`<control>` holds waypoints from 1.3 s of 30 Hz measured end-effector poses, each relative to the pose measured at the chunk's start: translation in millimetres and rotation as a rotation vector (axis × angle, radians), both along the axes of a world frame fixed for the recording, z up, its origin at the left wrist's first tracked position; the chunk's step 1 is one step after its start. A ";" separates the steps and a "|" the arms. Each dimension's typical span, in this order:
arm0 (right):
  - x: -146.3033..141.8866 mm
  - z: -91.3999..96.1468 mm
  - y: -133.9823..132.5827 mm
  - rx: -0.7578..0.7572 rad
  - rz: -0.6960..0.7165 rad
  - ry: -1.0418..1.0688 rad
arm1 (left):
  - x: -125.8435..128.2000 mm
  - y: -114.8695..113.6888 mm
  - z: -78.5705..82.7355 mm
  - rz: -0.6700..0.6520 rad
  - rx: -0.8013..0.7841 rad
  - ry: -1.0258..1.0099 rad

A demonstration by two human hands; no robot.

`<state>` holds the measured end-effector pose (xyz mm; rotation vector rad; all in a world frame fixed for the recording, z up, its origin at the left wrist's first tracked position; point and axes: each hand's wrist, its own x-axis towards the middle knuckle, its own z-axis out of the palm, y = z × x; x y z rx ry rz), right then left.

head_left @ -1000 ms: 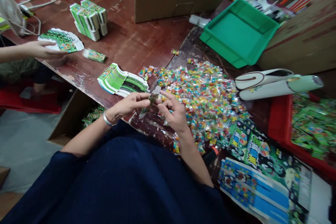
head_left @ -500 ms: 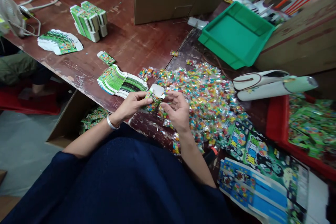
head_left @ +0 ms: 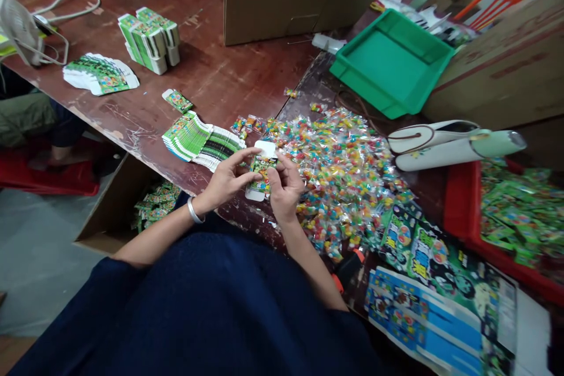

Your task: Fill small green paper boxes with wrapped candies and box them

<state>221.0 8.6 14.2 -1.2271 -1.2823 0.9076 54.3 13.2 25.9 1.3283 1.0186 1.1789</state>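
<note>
A small green printed candy box is held between my two hands, with white flaps standing out at its top and bottom. My left hand grips its left edge with thumb and fingers. On its right side my right hand is closed, thumb on the printed face. Just left of the box lies a fanned row of flat folded boxes. A spread of clear-wrapped colourful candies covers the table to the right of my hands. One single small box lies beyond the row.
Stacked boxes and another fan of flat boxes are at the far left, near a fan. An open carton stands below the table edge. At right are a green tray, a red bin and a pale green bottle.
The candy box has turned to stand upright, its printed face towards me and its lower flap now showing. My right hand has moved left and closed on it.
</note>
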 end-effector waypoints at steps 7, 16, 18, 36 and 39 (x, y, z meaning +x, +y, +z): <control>3.5 2.9 8.2 0.187 0.053 -0.163 | -7.4 1.3 4.4 -0.174 -0.048 -0.042; -0.2 23.2 20.0 0.007 0.226 0.140 | -5.3 -3.1 7.7 -0.064 -0.038 -0.095; 3.6 29.5 24.0 -0.072 0.272 0.100 | -8.6 -3.8 8.8 -0.054 -0.022 -0.049; 7.3 30.6 18.6 -0.065 0.357 0.010 | -19.9 -8.6 10.9 -0.073 -0.015 -0.012; 13.7 26.5 16.3 -0.071 0.445 -0.067 | -24.0 -15.9 2.1 -0.070 -0.074 -0.034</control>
